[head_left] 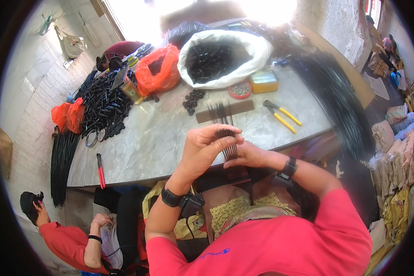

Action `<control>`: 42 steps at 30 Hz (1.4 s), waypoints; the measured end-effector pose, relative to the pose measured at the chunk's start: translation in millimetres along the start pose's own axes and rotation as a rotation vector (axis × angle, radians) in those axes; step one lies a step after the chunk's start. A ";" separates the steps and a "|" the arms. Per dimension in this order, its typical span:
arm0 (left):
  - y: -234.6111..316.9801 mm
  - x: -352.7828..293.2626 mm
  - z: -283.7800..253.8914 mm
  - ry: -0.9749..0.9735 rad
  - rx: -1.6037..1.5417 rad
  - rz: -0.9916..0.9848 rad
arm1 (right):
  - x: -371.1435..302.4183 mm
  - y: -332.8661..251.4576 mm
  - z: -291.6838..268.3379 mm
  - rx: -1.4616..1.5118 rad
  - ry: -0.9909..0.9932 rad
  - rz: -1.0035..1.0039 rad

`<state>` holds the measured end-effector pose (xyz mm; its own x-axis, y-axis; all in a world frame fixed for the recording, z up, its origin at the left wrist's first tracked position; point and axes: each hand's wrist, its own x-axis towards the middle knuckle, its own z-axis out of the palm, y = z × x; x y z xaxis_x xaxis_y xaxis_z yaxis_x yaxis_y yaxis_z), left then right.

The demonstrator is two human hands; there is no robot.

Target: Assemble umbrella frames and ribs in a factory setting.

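A bundle of thin black rods (229,151) is held upright between my two hands, over the near edge of the table. My left hand (202,143) wraps round its upper part, with thumb and fingers closed on it. My right hand (250,155) grips it lower down from the right, the thumb across the near side. Several rods stick up above the rest, in front of a brown wooden strip (244,107) on the table. What the rods' lower ends touch is hard to make out.
On the grey table (138,147) lie yellow-handled pliers (283,116) and red-handled pliers (100,171). Beyond are a white sack (262,50) of black parts, an orange bag (168,76), a red dish (240,90), and long black rods (340,96). A co-worker (73,244) sits left.
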<state>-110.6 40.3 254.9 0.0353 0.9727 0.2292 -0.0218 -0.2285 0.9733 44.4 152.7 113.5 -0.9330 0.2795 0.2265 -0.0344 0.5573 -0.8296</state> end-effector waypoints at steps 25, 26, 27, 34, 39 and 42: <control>0.6 1.3 -3.9 0.100 0.141 0.014 | 15.5 -134.0 -84.5 -0.461 0.361 -0.462; 0.8 1.7 -2.5 0.120 0.139 0.019 | 14.3 -135.9 -85.3 -0.503 0.361 -0.457; 0.4 2.7 -1.8 0.139 0.140 0.026 | 13.3 -137.0 -87.2 -0.502 0.372 -0.448; -5.9 3.4 -2.5 0.088 0.191 0.058 | 18.7 -107.3 -106.6 -0.053 0.381 -0.311; -0.1 -3.1 -1.0 0.114 0.245 0.045 | 22.8 -23.4 -110.8 0.008 0.260 0.325; -1.1 -3.7 -4.4 0.077 0.258 0.090 | 26.2 4.0 -102.1 0.207 0.181 0.544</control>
<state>-115.1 37.1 252.9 -0.0316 0.9461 0.3224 0.2344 -0.3066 0.9225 56.4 242.1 168.3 -0.7611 0.6204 -0.1895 0.3442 0.1386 -0.9286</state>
